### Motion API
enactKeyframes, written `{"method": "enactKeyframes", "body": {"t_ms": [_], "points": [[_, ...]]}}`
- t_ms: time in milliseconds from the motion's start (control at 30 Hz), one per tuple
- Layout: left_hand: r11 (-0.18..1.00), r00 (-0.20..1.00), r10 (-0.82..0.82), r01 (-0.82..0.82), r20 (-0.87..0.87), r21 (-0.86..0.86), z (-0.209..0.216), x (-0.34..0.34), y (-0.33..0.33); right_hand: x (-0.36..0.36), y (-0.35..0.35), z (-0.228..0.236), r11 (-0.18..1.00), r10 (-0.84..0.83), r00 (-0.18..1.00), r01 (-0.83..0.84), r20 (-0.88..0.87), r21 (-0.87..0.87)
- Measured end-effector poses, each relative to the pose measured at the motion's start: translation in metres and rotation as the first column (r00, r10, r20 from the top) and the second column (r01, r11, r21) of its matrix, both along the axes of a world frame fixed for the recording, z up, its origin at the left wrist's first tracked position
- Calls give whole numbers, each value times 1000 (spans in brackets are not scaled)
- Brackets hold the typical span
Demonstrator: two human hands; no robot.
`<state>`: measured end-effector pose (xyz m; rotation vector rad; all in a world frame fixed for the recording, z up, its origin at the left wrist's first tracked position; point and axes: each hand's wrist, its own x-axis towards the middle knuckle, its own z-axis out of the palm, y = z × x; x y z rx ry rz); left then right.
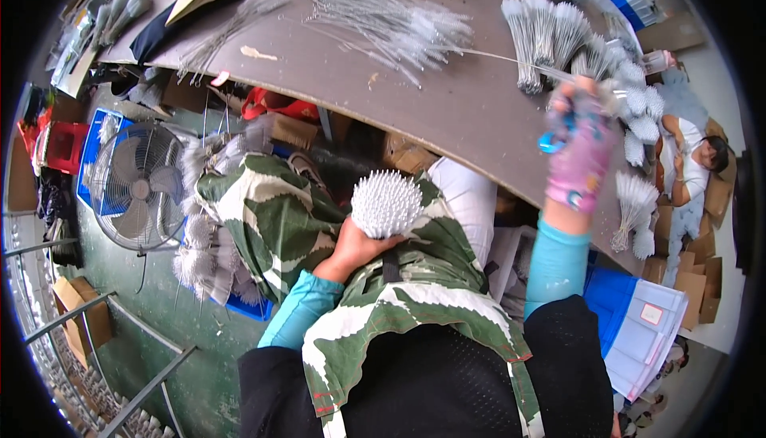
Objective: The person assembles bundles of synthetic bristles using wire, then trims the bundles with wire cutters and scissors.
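Note:
My left hand [354,250] is closed around a bundle of thin brushes [387,204] above my lap, their white tips packed into a round head facing up. My right hand [581,147] wears a pink patterned glove with bare fingertips, a blue piece at one finger. It is raised over the right side of the table, fingers pinched on one thin wire brush [519,63] that stretches left. The left end of this brush reaches toward a loose pile of similar wire brushes [383,23]. Just beyond the right hand stand several tied bundles of brushes [550,31].
The brown table [463,119] slopes across the view. More brush bundles [636,203] lie along its right end. A standing fan [140,188] and blue crates holding brushes are at left. A blue-and-white bin [638,326] stands at right, and another person [692,159] sits beyond.

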<state>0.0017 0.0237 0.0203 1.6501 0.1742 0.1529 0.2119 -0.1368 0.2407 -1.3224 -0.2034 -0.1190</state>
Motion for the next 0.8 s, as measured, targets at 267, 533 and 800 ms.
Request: {"method": "enactKeyframes", "body": {"t_ms": [267,533,800], "points": [[983,985,-126,108,-120,-149,-2,7,0,49,75,-110,988,135,901,-92,-412,125],[975,973,-185,164,-136,-153,-10,0,2,-24,13,-106,958,214,860,-277,-464,-71],[994,988,-112,110,102,29,-24,8,-2,-69,-31,-90,662,350,735,-632,-580,-403]]}}
